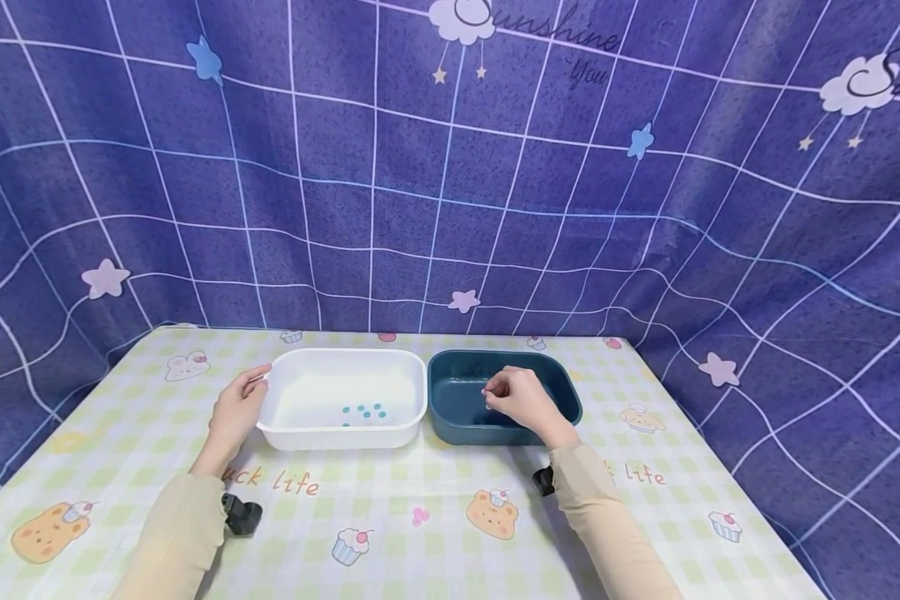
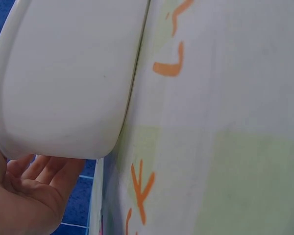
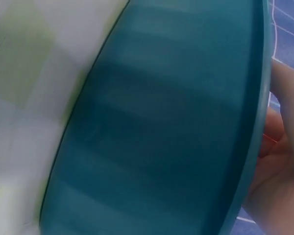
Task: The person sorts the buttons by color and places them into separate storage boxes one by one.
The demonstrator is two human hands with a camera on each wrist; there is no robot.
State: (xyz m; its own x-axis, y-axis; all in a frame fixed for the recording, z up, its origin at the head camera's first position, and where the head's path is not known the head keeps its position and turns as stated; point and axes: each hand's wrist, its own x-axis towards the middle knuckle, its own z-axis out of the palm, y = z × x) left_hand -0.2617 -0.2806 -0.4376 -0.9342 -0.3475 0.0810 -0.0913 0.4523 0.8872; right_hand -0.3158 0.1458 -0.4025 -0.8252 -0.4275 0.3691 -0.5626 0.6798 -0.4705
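A white plastic basin (image 1: 342, 439) sits on the table with several small teal discs (image 1: 367, 413) on its floor. At its left end, my left hand (image 1: 238, 405) holds the rim, thumb at the top edge and fingers against the outer wall. In the left wrist view those fingers (image 2: 63, 174) pass partly behind the basin. My right hand (image 1: 523, 400) is over the dark teal basin (image 1: 487, 435), thumb and forefinger pinched together around a small pinkish piece (image 1: 485, 392), its kind too small to tell. The teal wall hides most of the fingers in the right wrist view.
The two basins stand side by side, nearly touching, on a checked tablecloth (image 1: 390, 483) with printed cartoons. A blue curtain (image 1: 420, 208) hangs behind and at the sides. Black wrist mounts (image 1: 242, 515) stick out by both sleeves.
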